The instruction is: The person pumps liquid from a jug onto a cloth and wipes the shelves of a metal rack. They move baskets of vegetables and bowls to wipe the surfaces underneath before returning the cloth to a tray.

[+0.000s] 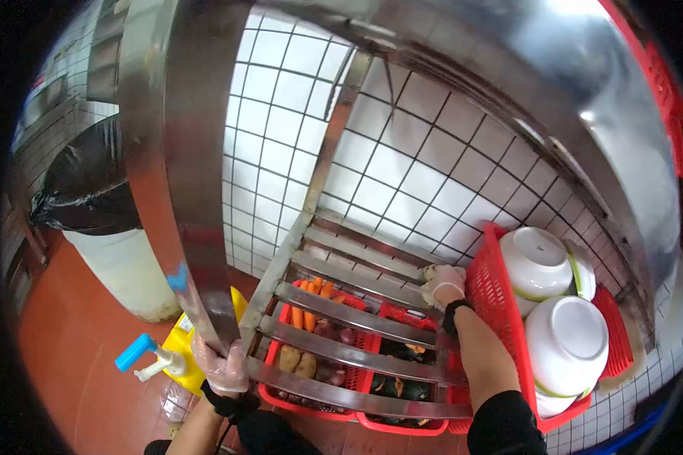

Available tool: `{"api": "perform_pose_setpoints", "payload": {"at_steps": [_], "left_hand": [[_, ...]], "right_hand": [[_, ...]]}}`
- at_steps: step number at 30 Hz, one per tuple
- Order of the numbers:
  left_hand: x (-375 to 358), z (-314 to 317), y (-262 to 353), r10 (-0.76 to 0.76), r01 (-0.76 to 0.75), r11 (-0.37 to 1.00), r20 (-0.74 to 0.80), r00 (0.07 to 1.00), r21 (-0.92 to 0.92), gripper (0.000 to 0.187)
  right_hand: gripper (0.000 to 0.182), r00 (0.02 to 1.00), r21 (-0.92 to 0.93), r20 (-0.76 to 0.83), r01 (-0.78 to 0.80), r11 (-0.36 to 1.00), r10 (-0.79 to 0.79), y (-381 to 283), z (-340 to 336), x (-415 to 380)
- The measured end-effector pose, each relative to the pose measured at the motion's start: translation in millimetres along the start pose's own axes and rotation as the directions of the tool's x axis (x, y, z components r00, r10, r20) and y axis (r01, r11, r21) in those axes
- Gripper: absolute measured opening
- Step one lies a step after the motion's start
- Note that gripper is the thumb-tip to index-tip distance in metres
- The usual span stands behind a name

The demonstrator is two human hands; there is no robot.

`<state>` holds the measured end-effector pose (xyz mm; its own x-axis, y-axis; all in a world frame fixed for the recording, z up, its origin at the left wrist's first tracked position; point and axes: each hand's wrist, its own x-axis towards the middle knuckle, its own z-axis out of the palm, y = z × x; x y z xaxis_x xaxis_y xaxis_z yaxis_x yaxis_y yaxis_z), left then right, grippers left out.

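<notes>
My left hand (pixel 224 365), in a clear plastic glove, is closed around the lower part of a broad steel post (pixel 197 189) of a rack. My right hand (pixel 449 279), also gloved, rests at the back of the slatted steel shelf (pixel 364 326). Its fingers are closed on a crumpled pale cloth (pixel 431 277), partly hidden by the hand. Just right of that hand, a red plastic basket (pixel 501 303) holds several upturned white bowls (pixel 568 337). Black sleeves and dark wristbands show on both arms.
Below the slats sit red baskets (pixel 345 415) with carrots (pixel 303 307), potatoes (pixel 296 362) and dark green squash. A yellow container (pixel 180 341) with a blue-handled pump stands left, near a white bin (pixel 125 265) lined with a black bag. White tiled wall (pixel 281 98) lies behind.
</notes>
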<state>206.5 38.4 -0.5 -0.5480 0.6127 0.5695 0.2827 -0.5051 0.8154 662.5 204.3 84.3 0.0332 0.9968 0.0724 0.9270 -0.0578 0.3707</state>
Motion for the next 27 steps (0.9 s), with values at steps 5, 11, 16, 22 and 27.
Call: {"api": "perform_pose_setpoints", "payload": {"at_steps": [5, 11, 16, 22, 27], "left_hand": [[-6, -6, -21, 0.024, -0.024, 0.996, 0.005, 1.0, 0.081, 0.049], [8, -3, 9, -0.006, 0.003, 0.998, 0.044, 0.999, 0.062, 0.049], [13, -3, 18, 0.056, -0.063, 0.993, 0.069, 0.996, 0.1, 0.044], [15, 0, 27, 0.02, -0.025, 0.996, 0.047, 0.999, 0.089, 0.033], [13, -3, 41, -0.04, 0.025, 0.984, 0.078, 0.996, 0.179, 0.032]], "right_hand": [[0.025, 0.98, 0.135, -0.144, 0.158, 0.978, -0.139, -67, -24, 38], [0.023, 0.885, 0.327, -0.289, 0.45, 0.831, -0.366, -238, -92, 94], [0.026, 0.839, 0.395, -0.325, 0.54, 0.744, -0.436, -268, -131, 81], [0.032, 0.767, 0.286, -0.32, 0.637, 0.716, -0.555, -289, -105, 47], [0.019, 0.691, 0.172, -0.445, 0.691, 0.702, -0.57, -214, -92, 10]]}}
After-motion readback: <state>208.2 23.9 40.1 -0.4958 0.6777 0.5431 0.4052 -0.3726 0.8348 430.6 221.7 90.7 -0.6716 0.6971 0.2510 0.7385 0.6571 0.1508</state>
